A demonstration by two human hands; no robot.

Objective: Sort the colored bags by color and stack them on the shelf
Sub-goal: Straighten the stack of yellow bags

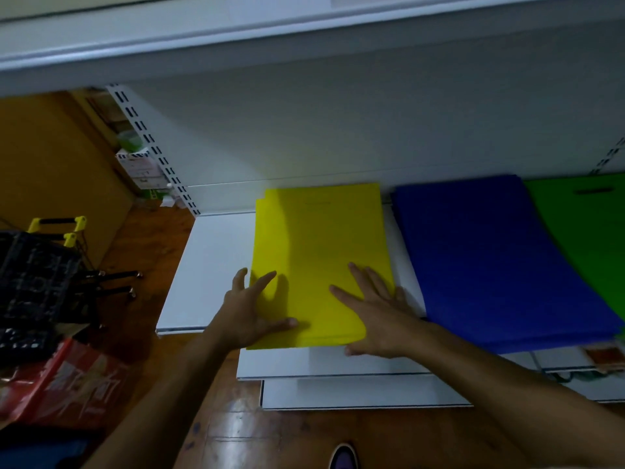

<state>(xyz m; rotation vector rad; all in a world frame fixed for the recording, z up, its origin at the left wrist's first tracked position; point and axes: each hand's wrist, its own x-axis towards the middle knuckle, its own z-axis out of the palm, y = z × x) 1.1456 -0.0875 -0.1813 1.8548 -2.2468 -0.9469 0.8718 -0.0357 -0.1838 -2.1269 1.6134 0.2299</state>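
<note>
Left hand [252, 308], right hand [375, 311], fingers [358, 277] splayed flat on yellow bags [321, 245]

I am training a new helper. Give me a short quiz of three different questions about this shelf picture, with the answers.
1. True or false: the yellow bags lie to the right of the blue bags.
2. Which colour lies farthest right on the shelf? A) yellow B) green C) red
3. Fill in: the left hand and the right hand both rest on the ______ stack.

Key: 1 false, yellow is on the left. 2 B, the green bags. 3 yellow.
</note>
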